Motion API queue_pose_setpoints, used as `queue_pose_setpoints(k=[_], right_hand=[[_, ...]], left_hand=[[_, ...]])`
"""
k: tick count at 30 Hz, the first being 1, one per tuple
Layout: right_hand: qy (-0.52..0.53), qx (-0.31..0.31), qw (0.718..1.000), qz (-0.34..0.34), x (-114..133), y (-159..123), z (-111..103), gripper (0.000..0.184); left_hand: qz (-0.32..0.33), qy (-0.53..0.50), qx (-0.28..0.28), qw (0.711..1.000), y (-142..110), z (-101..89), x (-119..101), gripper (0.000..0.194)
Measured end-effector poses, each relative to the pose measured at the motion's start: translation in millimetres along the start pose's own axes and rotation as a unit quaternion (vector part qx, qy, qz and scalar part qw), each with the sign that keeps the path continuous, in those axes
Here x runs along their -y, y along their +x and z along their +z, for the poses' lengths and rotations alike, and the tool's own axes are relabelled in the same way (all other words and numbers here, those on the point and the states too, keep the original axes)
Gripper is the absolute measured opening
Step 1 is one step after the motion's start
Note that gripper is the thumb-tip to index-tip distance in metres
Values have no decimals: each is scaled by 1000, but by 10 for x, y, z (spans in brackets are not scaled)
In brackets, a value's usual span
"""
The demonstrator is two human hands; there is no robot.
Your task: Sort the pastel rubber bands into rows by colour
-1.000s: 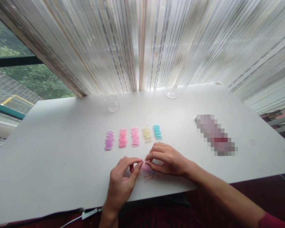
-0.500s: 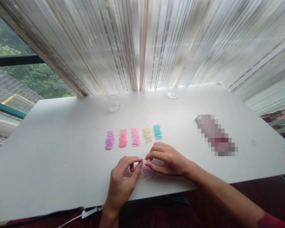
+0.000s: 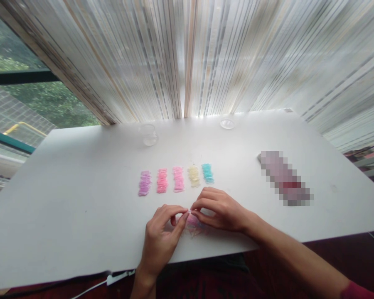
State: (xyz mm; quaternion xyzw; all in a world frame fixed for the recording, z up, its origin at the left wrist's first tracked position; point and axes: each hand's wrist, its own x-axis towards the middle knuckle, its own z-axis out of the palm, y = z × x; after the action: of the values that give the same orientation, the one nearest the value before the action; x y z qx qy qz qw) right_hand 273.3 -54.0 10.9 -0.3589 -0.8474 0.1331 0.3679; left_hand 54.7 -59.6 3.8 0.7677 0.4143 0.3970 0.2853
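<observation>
My left hand [image 3: 162,232] pinches a tiny whitish strand [image 3: 189,211] between thumb and forefinger. At the other end of that strand, the thumb and forefinger of my right hand [image 3: 220,209] close on it, and the fingertips nearly meet. Below the fingers lies a loose pile of mixed pastel strands [image 3: 195,226], partly hidden by both hands. Beyond it, small thin strands lie sorted by colour in a row: a purple stack [image 3: 145,183], a coral stack [image 3: 162,181], a pink stack [image 3: 178,179], a yellow stack [image 3: 193,176] and a teal stack [image 3: 207,173].
Clear round containers or lids [image 3: 150,139] stand at the back left of the white table [image 3: 81,187]. Another clear round lid [image 3: 227,124] is at the back centre. A blurred-out oblong object [image 3: 285,178] lies at right. Striped curtains [image 3: 187,58] hang behind the table.
My fingertips have drawn slightly closer together over the whitish strand, and less of it shows between them. The view has shifted a little. The coloured stacks have stayed put.
</observation>
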Motion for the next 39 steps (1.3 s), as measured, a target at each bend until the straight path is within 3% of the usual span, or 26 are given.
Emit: queue_pose_setpoints(k=[39], right_hand=[[-2, -46, 999, -12, 23, 24, -19, 8]], left_hand=[[-2, 5, -37, 999, -21, 12, 45, 4]])
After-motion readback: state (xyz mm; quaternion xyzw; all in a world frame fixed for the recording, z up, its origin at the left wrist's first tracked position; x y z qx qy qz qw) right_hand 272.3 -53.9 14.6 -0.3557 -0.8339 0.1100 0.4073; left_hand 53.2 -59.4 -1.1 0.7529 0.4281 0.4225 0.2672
